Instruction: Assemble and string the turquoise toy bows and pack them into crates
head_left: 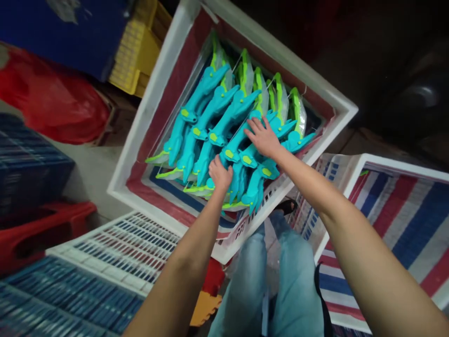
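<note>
Your left hand (pixel 220 174) and right hand (pixel 265 140) both rest on the turquoise toy bow (pixel 235 142), which lies in a white plastic crate (pixel 144 112) in front of you. The fingers of your left hand curl over the lower part of its frame; those of your right lie slightly parted and bent across its upper part. You cannot tell from this view whether either set is gripping, since the undersides are hidden.

Matching bows (pixel 205 91) lie slanted side by side about your hands, their lime tips toward the crate's walls, over a red, white and blue striped liner (pixel 166 96). To your right stands a second white crate (pixel 351 187), striped inside; beyond the first crate's left side are a yellow basket (pixel 140 56) and a red bag (pixel 59 98).
</note>
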The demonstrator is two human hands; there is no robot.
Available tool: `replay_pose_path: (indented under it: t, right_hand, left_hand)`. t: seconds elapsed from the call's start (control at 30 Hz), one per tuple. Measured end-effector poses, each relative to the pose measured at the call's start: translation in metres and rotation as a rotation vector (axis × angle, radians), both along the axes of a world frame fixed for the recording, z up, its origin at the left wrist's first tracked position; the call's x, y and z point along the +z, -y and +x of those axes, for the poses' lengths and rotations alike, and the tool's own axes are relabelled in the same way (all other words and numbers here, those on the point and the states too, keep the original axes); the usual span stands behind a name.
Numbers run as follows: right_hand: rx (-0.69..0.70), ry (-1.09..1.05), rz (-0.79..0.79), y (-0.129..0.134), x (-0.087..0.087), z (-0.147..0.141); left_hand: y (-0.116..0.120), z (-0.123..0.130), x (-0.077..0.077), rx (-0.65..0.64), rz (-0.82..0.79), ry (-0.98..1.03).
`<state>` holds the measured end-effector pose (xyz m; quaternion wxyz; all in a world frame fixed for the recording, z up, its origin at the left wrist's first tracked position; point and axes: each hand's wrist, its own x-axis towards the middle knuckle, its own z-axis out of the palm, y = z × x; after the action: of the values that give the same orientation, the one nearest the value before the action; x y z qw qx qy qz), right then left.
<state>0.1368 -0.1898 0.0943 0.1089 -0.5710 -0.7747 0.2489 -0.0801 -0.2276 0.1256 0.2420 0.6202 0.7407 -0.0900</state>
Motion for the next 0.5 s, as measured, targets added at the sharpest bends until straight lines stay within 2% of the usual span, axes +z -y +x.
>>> replay_pose_path:
  t: [0.07,0.13,0.23,0.3,0.4,0.5]
  right_hand:
    - [0.038,0.070,-0.053,-0.015,0.002,-0.003]
    - [0.078,0.141,-0.080,-0.027,0.008,-0.008]
    - [0.117,0.160,-0.027,-0.043,0.020,-0.018]
    - [0.128,0.138,0.032,-0.057,0.021,-0.026]
    - [0.140,0.146,0.044,-0.085,0.011,-0.041]
    - [0.113,0.140,0.035,-0.106,-0.005,-0.056]
  left_hand:
    - [-0.006,0.000,0.001,-0.030,-0.041,0.003]
    - [-0.011,-0.002,0.005,-0.046,-0.008,0.019]
    - [-0.020,-0.009,0.011,-0.039,0.104,0.079]
    - [-0.032,-0.016,0.014,0.011,0.178,0.088]
    - [-0.062,-0.030,0.013,0.088,0.211,0.043]
    - [-0.095,-0.042,0.013,0.084,0.164,0.037]
